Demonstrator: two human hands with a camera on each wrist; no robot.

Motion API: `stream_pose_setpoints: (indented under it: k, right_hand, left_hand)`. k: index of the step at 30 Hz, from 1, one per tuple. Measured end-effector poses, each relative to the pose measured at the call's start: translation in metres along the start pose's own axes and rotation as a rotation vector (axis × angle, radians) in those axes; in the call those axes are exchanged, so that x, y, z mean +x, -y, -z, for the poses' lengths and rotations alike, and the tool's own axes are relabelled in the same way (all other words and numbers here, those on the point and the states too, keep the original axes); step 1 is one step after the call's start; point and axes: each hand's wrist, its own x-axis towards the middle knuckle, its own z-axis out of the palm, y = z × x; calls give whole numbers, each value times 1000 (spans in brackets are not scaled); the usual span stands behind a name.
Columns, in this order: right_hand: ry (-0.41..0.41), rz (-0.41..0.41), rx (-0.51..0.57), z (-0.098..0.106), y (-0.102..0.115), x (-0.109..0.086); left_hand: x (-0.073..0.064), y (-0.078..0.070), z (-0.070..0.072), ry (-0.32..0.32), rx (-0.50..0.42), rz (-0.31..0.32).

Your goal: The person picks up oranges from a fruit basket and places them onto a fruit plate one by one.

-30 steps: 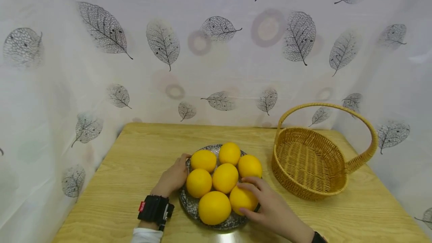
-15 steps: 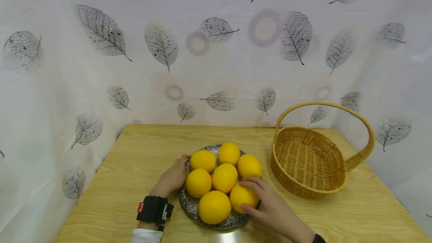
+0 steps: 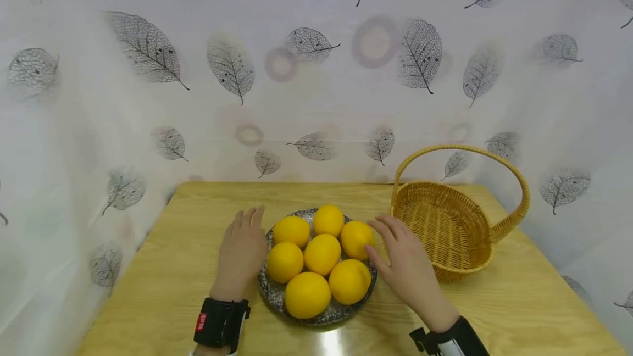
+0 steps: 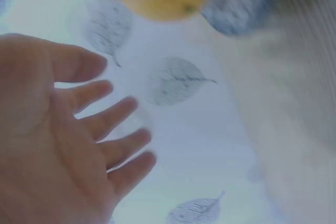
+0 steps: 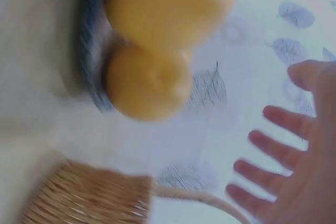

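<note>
Several yellow-orange round fruits, which look like oranges (image 3: pixel 322 255), lie close together on a dark speckled plate (image 3: pixel 341 312) at the table's middle. To the plate's left, my left hand (image 3: pixel 241 251) is lifted with its fingers extended. Its palm faces the camera in the left wrist view, and nothing is in it. My right hand (image 3: pixel 407 265) hovers at the plate's right, fingers spread and loosely bent, beside the right-hand oranges. In the right wrist view an orange (image 5: pixel 149 83) and the plate's edge stand apart from that hand, whose palm holds nothing.
A round wicker basket (image 3: pixel 435 229) with a tall arched handle stands behind and right of my right hand, with nothing visible inside. The wooden table (image 3: pixel 168 268) extends on both sides. A leaf-patterned sheet (image 3: pixel 306 103) hangs around its back and sides.
My right hand has let go of the front-right orange and moved right and up. My left hand has come off the plate's left rim, its fingers now extended. The oranges remain on the plate.
</note>
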Motion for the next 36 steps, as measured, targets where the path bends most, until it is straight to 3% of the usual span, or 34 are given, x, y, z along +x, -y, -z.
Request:
stream_pose_setpoints:
  k: [3,8,13,21,24,31,36]
  right_hand:
    - [10,-69,-65,-3,2,20]
    - [103,-196,-69,-19,6,39]
    - [191,-273,-60,-39,10,42]
    - [187,-279,-55,-55,20,44]
    - [188,-292,-63,-54,23,40]
    - [167,-301,-80,-48,24,39]
    - [177,-302,-59,-45,25,42]
  left_hand:
    - [1,-15,4,-39,1,9]
    - [11,-40,1,95,-62,95]
    - [23,-56,-6,161,-70,94]
    - [21,-65,-14,158,40,97]
    - [17,-69,-16,167,46,91]
    - [14,-72,-16,112,29,70]
    - [15,-72,-11,159,41,87]
